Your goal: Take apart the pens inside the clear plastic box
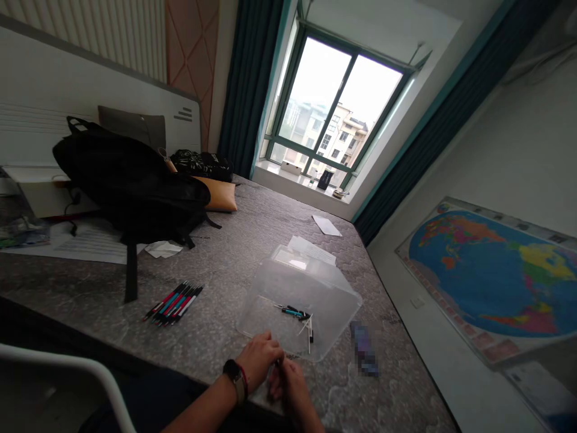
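My left hand point(259, 359), with a watch on its wrist, is closed, its fingertips meeting my right hand point(288, 383). My right hand is curled shut too. A small dark end shows between them, but what they hold is mostly hidden. Just beyond my hands, a clear plastic box point(256, 282) stands with its open side toward me. Inside it lie several pen parts point(295, 313), some black, some blue, some thin and white. Off to the left, a row of pens point(175, 304) with red, blue, black and white barrels lies side by side on the grey patterned cover.
A black backpack point(135, 180) sits on the left over papers point(90, 240), its strap hanging near the pens. Behind it is a tan pouch point(220, 193). White papers point(327, 225) lie beyond the box. A blurred dark item point(365, 349) is right of it. A white chair frame point(85, 364) curves at lower left.
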A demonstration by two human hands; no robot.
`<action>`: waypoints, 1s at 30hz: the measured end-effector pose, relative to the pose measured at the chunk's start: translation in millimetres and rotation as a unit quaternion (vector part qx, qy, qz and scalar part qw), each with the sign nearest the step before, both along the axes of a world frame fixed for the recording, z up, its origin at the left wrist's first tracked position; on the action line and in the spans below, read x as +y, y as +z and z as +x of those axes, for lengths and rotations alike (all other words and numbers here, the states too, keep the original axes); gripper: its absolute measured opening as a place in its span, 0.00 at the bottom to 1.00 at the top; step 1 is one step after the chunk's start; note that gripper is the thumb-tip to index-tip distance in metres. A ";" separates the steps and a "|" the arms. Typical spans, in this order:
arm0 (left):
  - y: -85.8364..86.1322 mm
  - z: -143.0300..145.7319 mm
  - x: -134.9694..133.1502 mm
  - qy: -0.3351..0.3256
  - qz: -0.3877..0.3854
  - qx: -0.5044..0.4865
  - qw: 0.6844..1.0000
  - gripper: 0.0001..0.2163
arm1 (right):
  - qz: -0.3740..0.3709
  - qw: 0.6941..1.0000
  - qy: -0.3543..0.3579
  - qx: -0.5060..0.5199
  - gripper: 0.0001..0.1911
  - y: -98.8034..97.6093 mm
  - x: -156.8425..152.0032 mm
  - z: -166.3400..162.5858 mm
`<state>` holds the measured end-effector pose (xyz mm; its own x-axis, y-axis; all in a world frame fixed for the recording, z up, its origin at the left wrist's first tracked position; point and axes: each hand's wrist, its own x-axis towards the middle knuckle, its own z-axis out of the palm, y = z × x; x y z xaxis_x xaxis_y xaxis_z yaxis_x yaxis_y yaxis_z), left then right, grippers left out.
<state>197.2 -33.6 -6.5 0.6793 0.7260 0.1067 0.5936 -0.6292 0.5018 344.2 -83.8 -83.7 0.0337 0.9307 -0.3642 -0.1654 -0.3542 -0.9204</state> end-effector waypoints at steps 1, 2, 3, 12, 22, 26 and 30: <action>0.3 0.0 -1.0 0.002 -0.001 -0.008 1.000 0.07 | -0.007 1.000 -0.002 0.003 0.33 0.4 -2.2 -0.4; 0.8 -0.5 -1.8 0.004 -0.003 -0.012 1.000 0.06 | -0.014 1.000 -0.002 0.010 0.33 1.6 -4.0 -0.8; 1.5 -1.4 -2.5 0.006 -0.005 -0.014 1.000 0.06 | -0.020 1.000 -0.005 0.019 0.33 3.7 -5.4 -1.3; 9.4 -16.7 -5.2 0.023 -0.006 0.013 1.000 0.10 | -0.032 0.998 0.026 0.045 0.31 21.4 -8.6 -4.8; -5.8 -11.7 -2.0 0.093 -0.099 0.045 0.990 0.14 | 0.026 0.996 -0.046 -0.066 0.34 -1.5 1.2 -9.1; -6.7 -15.8 4.0 0.097 -0.135 0.085 0.982 0.14 | 0.027 0.994 -0.012 -0.105 0.35 -9.2 5.5 -8.9; -7.8 -18.2 11.3 0.046 -0.137 0.119 0.982 0.20 | 0.057 0.994 0.004 -0.097 0.31 -13.4 2.2 -7.0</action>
<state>179.0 -22.3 -14.3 0.5912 0.7652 -0.2548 0.7629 -0.4280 0.4847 337.1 -81.6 -97.1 0.0862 0.9660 -0.2437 0.0217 -0.2464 -0.9689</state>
